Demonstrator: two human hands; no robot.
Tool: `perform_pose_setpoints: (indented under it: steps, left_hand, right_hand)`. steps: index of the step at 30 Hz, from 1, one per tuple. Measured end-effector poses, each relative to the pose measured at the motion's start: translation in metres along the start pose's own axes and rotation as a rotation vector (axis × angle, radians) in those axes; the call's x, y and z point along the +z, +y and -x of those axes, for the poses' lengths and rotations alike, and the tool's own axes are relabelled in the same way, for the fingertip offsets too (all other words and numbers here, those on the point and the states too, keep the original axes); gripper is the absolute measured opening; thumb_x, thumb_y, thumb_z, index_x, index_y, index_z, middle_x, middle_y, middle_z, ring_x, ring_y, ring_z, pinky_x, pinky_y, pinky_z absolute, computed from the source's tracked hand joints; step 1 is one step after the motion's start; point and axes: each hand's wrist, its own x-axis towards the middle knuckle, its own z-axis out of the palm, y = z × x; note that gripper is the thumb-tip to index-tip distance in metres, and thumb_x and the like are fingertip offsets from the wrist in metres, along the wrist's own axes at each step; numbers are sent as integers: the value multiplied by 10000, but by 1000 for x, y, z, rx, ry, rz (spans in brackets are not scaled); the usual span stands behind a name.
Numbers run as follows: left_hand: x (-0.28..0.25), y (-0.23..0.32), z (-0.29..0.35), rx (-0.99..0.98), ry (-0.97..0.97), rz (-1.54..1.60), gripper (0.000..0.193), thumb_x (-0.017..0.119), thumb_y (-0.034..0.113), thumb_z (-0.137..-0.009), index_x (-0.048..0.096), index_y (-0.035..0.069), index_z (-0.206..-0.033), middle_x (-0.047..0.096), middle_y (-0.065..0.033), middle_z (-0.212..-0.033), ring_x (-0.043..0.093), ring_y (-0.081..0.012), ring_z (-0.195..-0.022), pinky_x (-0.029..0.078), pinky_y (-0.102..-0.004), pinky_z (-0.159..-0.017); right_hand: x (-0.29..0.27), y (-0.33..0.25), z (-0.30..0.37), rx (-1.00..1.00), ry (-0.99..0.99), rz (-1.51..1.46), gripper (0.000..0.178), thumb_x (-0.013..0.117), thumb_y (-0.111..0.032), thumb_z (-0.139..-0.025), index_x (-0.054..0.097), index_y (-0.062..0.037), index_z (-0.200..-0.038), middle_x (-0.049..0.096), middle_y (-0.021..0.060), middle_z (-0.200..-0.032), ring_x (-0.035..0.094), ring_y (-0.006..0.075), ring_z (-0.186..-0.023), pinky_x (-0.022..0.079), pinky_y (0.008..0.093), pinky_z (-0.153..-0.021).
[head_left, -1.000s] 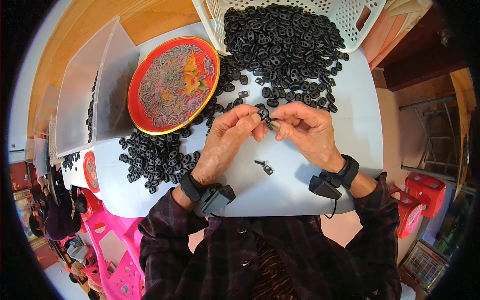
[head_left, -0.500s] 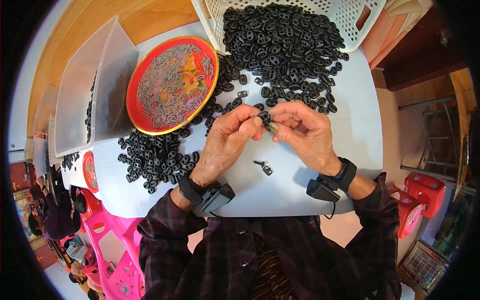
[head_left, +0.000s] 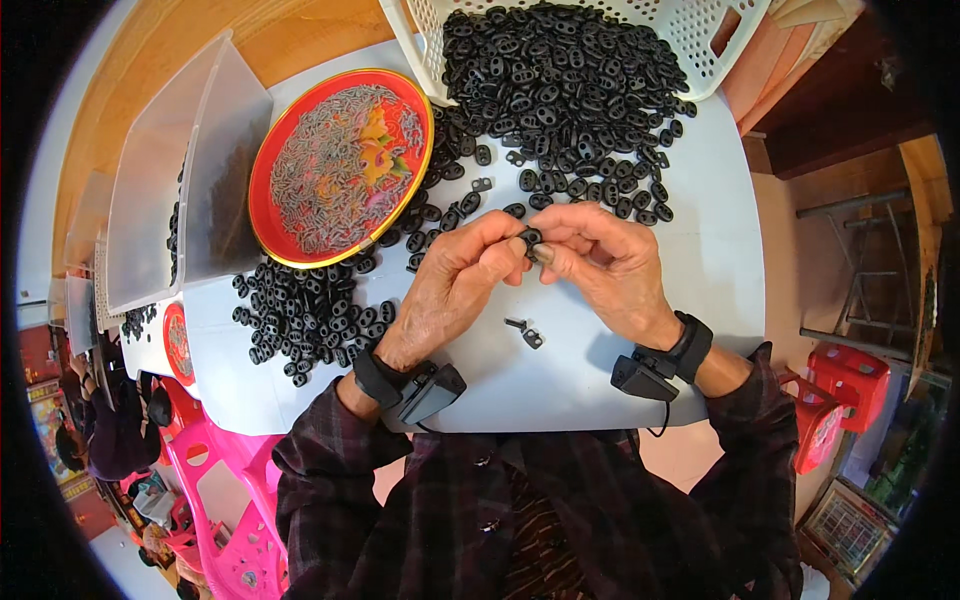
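Note:
My left hand (head_left: 455, 280) and my right hand (head_left: 615, 270) meet over the white table, both closed in a pinch on one small black two-hole cord lock (head_left: 530, 236). The fingertips cover much of it. Just below the hands lie a loose black cord lock part (head_left: 532, 339) and a small dark peg-like piece (head_left: 514, 323). Beyond my fingers spreads a large heap of black cord lock pieces (head_left: 570, 90). A second pile of cord locks (head_left: 310, 318) lies left of my left wrist. Small grey springs (head_left: 330, 170) fill a round red tray (head_left: 262, 205) with a gold rim.
A white perforated basket (head_left: 720, 75) lies tipped at the far side behind the heap. To the left stands a clear plastic bin (head_left: 160, 190). Pink chairs (head_left: 225, 500) are at lower left, a red stool (head_left: 845, 385) at right. Another person (head_left: 120, 430) sits far left.
The cord lock has turned slightly between my fingertips. Both hands keep their pinch in nearly the same place, and the loose pieces on the table stay put.

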Motion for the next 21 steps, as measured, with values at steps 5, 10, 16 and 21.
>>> perform_pose_setpoints:
  steps: [5,10,16,21]
  left_hand:
    - [-1,2,1,-29,-9,49,182,454,144,-919,553,7,-851,519,6,-706,484,-69,-663,404,-226,-637]
    - [-2,5,1,-54,-58,55,193,455,151,-920,554,12,-832,517,7,-691,481,-66,-648,396,-225,-631]
    - [1,6,2,-9,23,5,180,459,149,-916,548,16,-832,510,11,-672,464,-62,-643,383,-224,-607]
    - [-2,0,1,15,-7,-89,176,458,154,-911,545,27,-825,500,24,-650,443,-58,-633,371,-223,-592]
  right_hand:
    - [-6,-2,-2,-90,-120,185,363,686,28,-762,599,-10,-1112,577,0,-794,548,68,-688,470,214,-629]
    - [-7,-3,0,-161,-139,315,396,712,31,-725,608,-10,-1105,548,-5,-800,518,61,-698,458,212,-645]
    - [-5,-1,1,-76,-79,132,348,671,55,-764,604,-4,-1100,547,-8,-809,514,66,-729,452,211,-677]
    - [-2,1,2,-48,-66,60,340,657,69,-765,604,3,-1094,547,-7,-828,507,68,-743,447,210,-683]
